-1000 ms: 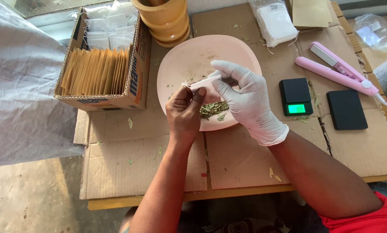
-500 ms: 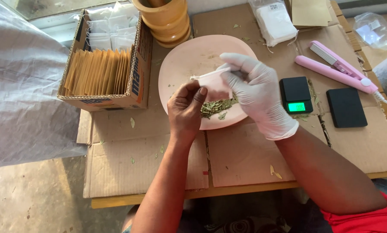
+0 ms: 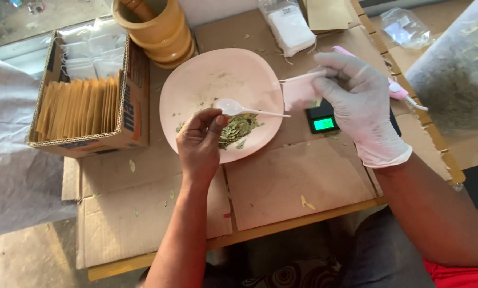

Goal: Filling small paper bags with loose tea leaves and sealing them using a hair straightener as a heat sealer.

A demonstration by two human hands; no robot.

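While the bare left hand pinched dried leaves on the pink plate, a white plastic spoon lay just beside its fingertips. The gloved right hand gripped a small white sachet over the plate's right edge, above the scale.

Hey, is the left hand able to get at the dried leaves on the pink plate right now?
Probably yes. The left hand rests on the pink plate right beside the dried leaves, with nothing lying between them. Only the white spoon sits close by, above the pile.

Bright, even daylight with soft shadows; sharp centre, slight wide-angle stretch at the edges.
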